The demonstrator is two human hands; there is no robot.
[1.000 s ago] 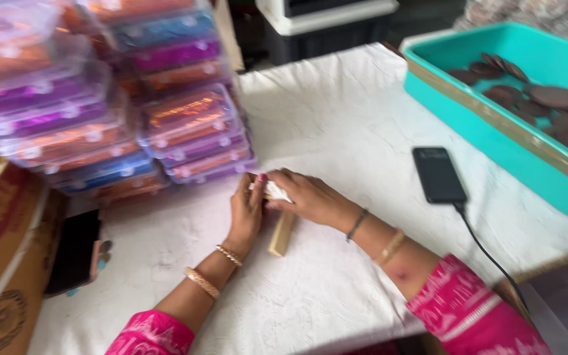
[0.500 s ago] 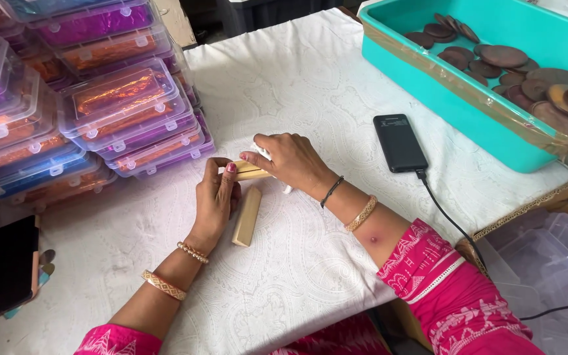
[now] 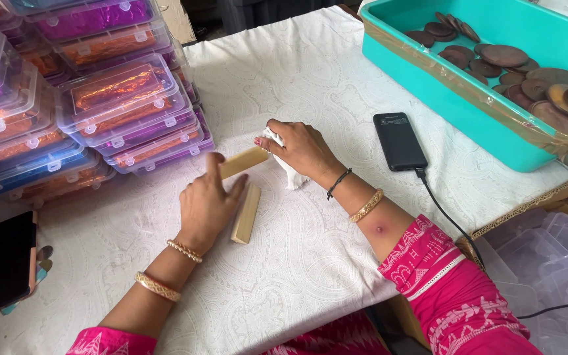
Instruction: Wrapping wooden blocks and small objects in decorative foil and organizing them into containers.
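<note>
My left hand (image 3: 206, 204) holds one end of a small tan wooden block (image 3: 243, 162) a little above the white patterned tablecloth (image 3: 310, 79). My right hand (image 3: 299, 148) grips a crumpled white cloth (image 3: 290, 175) and presses it against the block's other end. A second tan wooden block (image 3: 246, 213) lies flat on the cloth just right of my left hand, under the held one.
Stacks of clear lidded boxes (image 3: 116, 98) with orange and purple foil fill the left. A black power bank (image 3: 399, 141) with a cable lies to the right. A teal tray (image 3: 455, 98) holds several brown discs (image 3: 504, 55). A black phone (image 3: 4, 261) rests at far left.
The camera has shifted, so the scene sits differently in view. My left hand has slid to the block's left end, and the white cloth in my right hand shows more clearly.
</note>
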